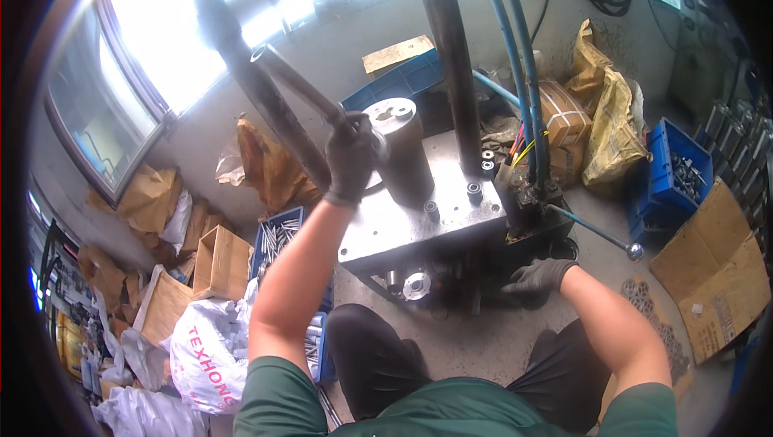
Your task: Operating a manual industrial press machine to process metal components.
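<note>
My left hand (350, 159), in a dark glove, is closed around a grey metal tube (298, 83) that slants up and to the left. It is beside an upright dark metal cylinder (400, 155) with a pale, holed top, standing on a thick steel plate (378, 232). Small round metal pieces (474, 192) are on the plate's right part. My right hand (543, 276), also gloved, reaches low beside the bench's right front with its fingers stretched to the left. It appears to hold nothing. A round flanged metal part (416, 285) shows under the plate's front edge.
Dark posts (455, 75) rise around the plate. A ball-ended lever (634, 252) juts out at the right. Blue crates (680, 167) with metal parts, a cardboard sheet (713, 276), a wooden box (219, 264) and a white plastic bag (209, 348) lie around.
</note>
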Tool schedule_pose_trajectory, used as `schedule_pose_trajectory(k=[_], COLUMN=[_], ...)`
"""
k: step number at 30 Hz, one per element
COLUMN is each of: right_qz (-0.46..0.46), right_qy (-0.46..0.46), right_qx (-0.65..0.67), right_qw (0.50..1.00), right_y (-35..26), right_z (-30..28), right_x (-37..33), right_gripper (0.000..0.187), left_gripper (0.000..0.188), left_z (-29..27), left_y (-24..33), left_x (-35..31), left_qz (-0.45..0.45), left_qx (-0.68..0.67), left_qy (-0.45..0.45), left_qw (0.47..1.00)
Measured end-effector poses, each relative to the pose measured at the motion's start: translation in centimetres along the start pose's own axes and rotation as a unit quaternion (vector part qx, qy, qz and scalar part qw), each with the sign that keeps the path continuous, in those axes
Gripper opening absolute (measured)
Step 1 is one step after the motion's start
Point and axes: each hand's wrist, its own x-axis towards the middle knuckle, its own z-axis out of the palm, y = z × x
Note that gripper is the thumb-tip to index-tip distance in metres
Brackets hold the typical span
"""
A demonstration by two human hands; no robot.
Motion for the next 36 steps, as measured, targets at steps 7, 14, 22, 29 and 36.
schedule_pose_trajectory(k=[7, 14, 22, 29, 36], right_qz=[-0.074, -0.128, -0.147, -0.011, -0.075], right_qy=[0.052, 0.048, 0.081, 0.186, 0.480], right_qx=[-0.017, 0.039, 0.066, 0.094, 0.056], right_qw=[0.996, 0.990, 0.984, 0.978, 0.872], right_y=[0.4, 2.5, 1.8, -4.3, -9.9], right_z=[0.4, 2.7, 2.7, -2.6, -8.1], right_x=[1.4, 2.9, 3.0, -3.1, -12.3], right_gripper=[0.084, 0.098, 0.047, 0.045, 0.022], left_gripper=[0.008, 0.023, 0.030, 0.034, 0.027], left_z=[1.1, 4.0, 3.9, 4.1, 3.9], left_y=[-4.7, -5.9, -5.2, -4.0, -7.3], left_x=[10.4, 11.2, 10.6, 9.9, 11.3], left_qz=[-0.043, -0.066, -0.062, -0.106, -0.081], left_qx=[0.203, 0.248, 0.329, 0.257, 0.290], left_qy=[-0.009, -0.037, -0.008, -0.024, -0.010], left_qw=[0.978, 0.966, 0.942, 0.960, 0.953])
